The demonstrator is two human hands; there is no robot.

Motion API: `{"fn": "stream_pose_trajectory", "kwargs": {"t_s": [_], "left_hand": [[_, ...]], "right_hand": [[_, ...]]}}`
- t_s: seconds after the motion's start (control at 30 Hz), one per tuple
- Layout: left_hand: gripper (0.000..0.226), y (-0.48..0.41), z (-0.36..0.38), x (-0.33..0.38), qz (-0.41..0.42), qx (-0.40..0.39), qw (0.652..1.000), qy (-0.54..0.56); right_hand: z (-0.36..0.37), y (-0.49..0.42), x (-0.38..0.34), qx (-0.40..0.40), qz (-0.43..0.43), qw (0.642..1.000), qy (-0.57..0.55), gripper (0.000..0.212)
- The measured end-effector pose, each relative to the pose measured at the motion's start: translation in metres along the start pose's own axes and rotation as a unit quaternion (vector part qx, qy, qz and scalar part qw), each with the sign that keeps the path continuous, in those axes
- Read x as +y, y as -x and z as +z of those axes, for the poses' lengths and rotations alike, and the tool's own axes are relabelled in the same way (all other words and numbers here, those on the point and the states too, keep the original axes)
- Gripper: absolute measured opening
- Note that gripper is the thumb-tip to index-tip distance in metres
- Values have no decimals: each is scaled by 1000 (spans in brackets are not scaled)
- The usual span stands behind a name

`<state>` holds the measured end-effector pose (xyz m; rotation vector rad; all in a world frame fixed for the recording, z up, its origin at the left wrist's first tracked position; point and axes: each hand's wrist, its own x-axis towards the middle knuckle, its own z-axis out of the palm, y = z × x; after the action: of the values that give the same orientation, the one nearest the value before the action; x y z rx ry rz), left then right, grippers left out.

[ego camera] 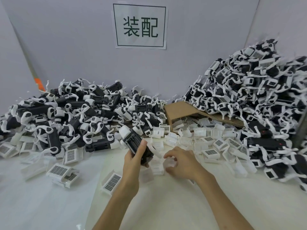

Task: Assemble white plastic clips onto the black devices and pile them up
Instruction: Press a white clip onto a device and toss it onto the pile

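- Black device (pixel 136 143) is gripped by the left hand (pixel 132 161), tilted, above the counter (pixel 166 205).
- White clip (pixel 157 166) is seen on the counter between the hands; the right hand (pixel 181 161) is curled over it, grasp cannot be told.

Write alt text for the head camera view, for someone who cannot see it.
A person's left hand grips a black oblong device while the right hand reaches for a white plastic clip on the white table. Heaps of clipped devices rise at both sides.
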<state>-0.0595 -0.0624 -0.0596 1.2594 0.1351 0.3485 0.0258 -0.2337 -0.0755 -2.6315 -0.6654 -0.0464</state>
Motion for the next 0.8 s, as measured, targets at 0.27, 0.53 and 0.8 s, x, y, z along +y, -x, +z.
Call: {"fn": "stream_pose_trajectory", "kwargs": {"t_s": [0.27,0.53,0.8], "left_hand": [[42,-1,0,3,-25,-32,995,92],[25,-3,-4,-2,4,-67,997,-29],[24,3,0,2,-4,-76,996,-52]], "right_hand": [[1,0,-4,149,21,983,-104,21],[-19,1,-8,192,84,819,-534,36],[-21,-3,-11,131,62,756,-638,33]]}}
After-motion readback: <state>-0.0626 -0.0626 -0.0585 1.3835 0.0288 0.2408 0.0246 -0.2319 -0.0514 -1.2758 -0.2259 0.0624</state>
